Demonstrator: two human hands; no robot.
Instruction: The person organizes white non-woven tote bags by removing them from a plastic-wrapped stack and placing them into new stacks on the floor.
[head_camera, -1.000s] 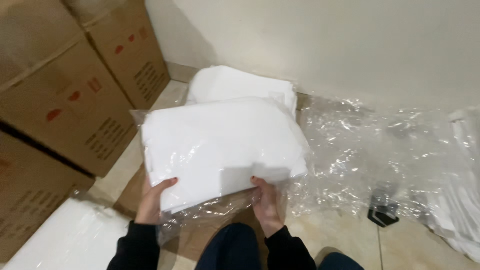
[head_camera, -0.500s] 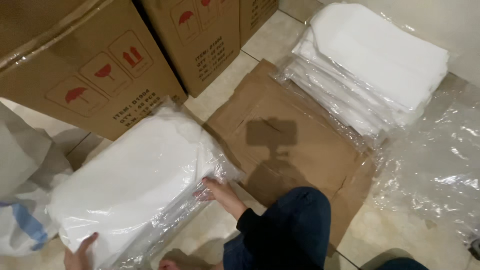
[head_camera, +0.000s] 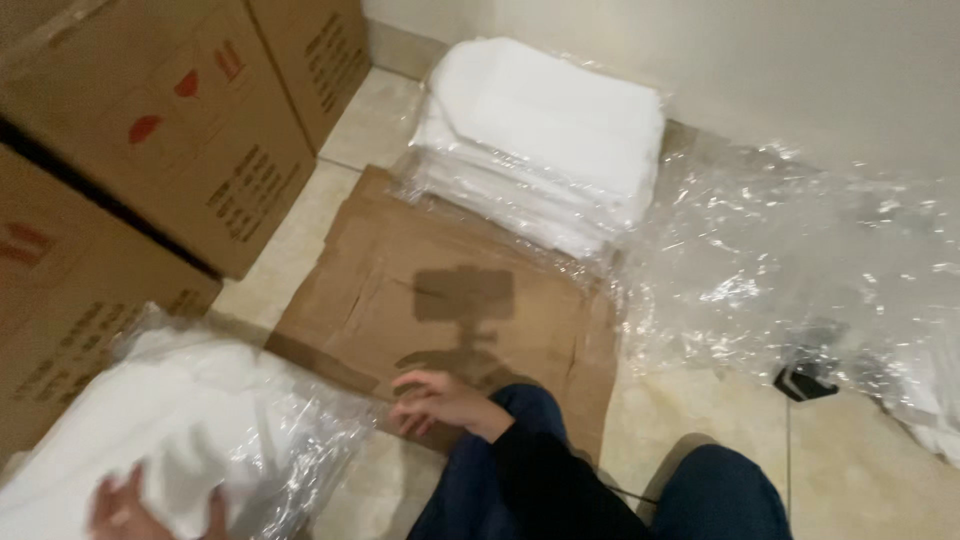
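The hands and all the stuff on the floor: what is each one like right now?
Left hand: gripping the white bundle in clear plastic, bottom left.
Right hand: open, fingers spread, holding nothing, over the flattened cardboard.
Flattened cardboard: lying flat on the tile floor.
Stack of white bundles: wrapped in plastic, piled by the wall.
Loose clear plastic: crumpled, spread over the floor.
Cardboard boxes: closed, standing side by side.

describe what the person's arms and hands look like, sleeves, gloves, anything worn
Both hands are bare: no gloves, rings or watch visible. The right hand comes out of a long dark sleeve ending at the wrist. The left hand is blurred at the frame's bottom edge; its sleeve is out of view.
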